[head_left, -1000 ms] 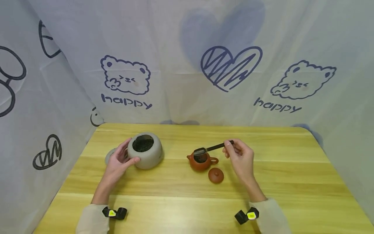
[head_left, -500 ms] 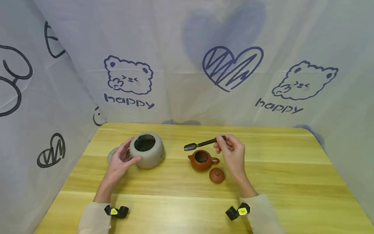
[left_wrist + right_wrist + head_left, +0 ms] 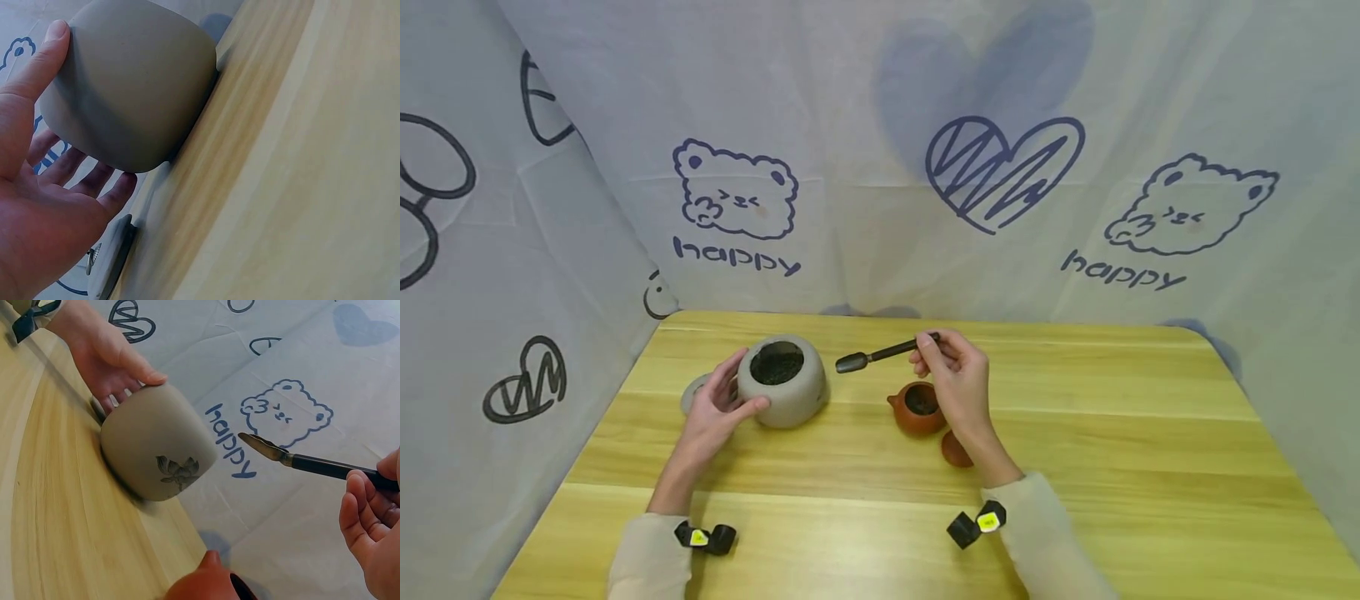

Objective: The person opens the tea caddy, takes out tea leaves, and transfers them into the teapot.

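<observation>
My left hand [image 3: 713, 410] grips the side of a round grey tea jar [image 3: 805, 392], thumb at the near side and fingers behind. The jar is tilted a little toward me, with dark tea leaves [image 3: 775, 367] inside. In the right wrist view, a flower print shows on its wall. My right hand [image 3: 958, 375] pinches the dark handle of a tea scoop [image 3: 852, 362]; its metal end points left, just right of the jar. Under that hand stands a small reddish clay teapot [image 3: 913, 417], lidless, with dark leaves inside. Its handle is hidden by the hand.
The teapot's lid [image 3: 955, 452] lies on the wooden table [image 3: 820, 517], partly behind the right wrist. The jar's grey lid [image 3: 691, 395] lies behind the left hand. A printed white cloth [image 3: 865, 233] hangs along the back and left side.
My right hand has lifted the scoop from over the teapot's mouth and carried it left toward the jar. The left hand still holds the jar in place.
</observation>
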The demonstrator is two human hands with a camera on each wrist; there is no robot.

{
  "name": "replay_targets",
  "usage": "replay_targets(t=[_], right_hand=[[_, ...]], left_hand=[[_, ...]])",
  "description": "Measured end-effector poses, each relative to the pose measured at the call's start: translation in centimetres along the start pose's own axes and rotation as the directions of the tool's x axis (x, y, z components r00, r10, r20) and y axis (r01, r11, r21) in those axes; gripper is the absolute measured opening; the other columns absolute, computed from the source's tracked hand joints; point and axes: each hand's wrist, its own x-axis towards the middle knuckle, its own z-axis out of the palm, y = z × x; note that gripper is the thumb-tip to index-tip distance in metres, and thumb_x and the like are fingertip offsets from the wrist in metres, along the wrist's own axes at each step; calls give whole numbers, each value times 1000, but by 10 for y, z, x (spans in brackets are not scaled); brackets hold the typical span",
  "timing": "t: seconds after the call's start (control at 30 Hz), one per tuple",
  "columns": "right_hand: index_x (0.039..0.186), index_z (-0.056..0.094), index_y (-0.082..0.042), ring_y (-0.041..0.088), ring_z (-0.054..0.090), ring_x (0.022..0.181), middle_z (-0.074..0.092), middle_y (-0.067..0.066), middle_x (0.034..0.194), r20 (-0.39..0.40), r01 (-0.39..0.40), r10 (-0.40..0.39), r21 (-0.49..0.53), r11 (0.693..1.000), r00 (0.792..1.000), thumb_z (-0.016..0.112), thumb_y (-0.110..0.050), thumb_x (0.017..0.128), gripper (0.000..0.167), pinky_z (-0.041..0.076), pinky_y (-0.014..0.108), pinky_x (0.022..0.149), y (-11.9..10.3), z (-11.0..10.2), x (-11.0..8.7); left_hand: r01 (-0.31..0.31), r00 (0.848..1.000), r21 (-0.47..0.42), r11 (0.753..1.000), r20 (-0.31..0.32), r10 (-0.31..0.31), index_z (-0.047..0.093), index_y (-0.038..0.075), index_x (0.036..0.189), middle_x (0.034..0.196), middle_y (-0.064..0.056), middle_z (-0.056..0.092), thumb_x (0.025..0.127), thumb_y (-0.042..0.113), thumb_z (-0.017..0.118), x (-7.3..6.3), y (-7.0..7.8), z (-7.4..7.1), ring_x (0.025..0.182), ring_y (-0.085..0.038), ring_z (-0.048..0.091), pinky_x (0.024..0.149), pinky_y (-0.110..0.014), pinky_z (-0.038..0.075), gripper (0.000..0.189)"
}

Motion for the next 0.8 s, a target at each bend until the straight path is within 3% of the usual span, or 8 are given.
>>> replay_targets(t=[0.1, 0.33, 0.43, 0.5, 0.6, 0.73, 0.8], right_hand=[[103, 70, 8, 17, 65, 64, 69, 23, 80, 12, 11, -11, -4, 1000, 1000, 65, -13, 103, 21, 58, 25, 61, 2, 8, 3], [106, 70, 8, 19, 66, 66, 70, 22, 83, 48, 26, -25, -21, 999, 999, 64, -17, 104, 26, 59, 26, 63, 5, 27, 8], [105, 70, 8, 21, 66, 67, 70, 22, 83, 59, 18, -16, -33, 999, 998, 64, -14, 104, 23, 59, 26, 64, -1, 37, 9], [105, 70, 9, 24, 66, 69, 70, 22, 83, 67, 11, -8, -45, 999, 998, 63, -12, 104, 22, 59, 25, 65, -1, 44, 10], [105, 70, 10, 22, 67, 70, 70, 23, 85, 96, 22, -14, -75, 997, 995, 62, -11, 104, 22, 61, 30, 66, 0, 55, 13], [106, 72, 5, 16, 67, 70, 72, 19, 85, 145, 86, -67, -128, 988, 987, 63, -15, 104, 22, 62, 36, 66, 6, 68, 17], [105, 72, 1, 17, 68, 70, 72, 17, 84, 166, 117, -91, -157, 981, 982, 63, -16, 104, 19, 61, 34, 65, 6, 74, 19]], left_hand=[[-5, 1000, -9, 1000, 2, 5, 27, 14, 163, 166, -10, 30, 94, 8, 76, 1, 0, 1, 151, -30, 29, 114, -21, 37, 84], [-8, 1000, 6, 1000, -1, 8, 27, 13, 163, 166, -11, 30, 95, 8, 75, 0, 0, 2, 152, -31, 28, 120, -51, 30, 84], [-7, 1000, -9, 1000, 1, 7, 27, 13, 163, 166, -11, 29, 95, 8, 75, -1, -1, 5, 152, -30, 28, 120, -53, 29, 84], [-8, 1000, -16, 1000, -2, 8, 27, 12, 163, 166, -10, 30, 95, 8, 75, -1, -2, 6, 151, -30, 29, 121, -45, 31, 84], [3, 1000, -16, 1000, -12, -3, 27, 14, 163, 166, -7, 30, 95, 10, 75, -2, -3, 4, 151, -28, 29, 120, -44, 31, 84], [7, 1000, -12, 1000, -16, -7, 28, 16, 163, 166, -7, 30, 95, 10, 75, -1, -3, 3, 152, -28, 28, 120, -53, 28, 83], [4, 1000, -11, 1000, -13, -5, 28, 16, 163, 166, -7, 30, 95, 11, 76, 0, -2, 2, 151, -28, 29, 120, -52, 29, 83]])
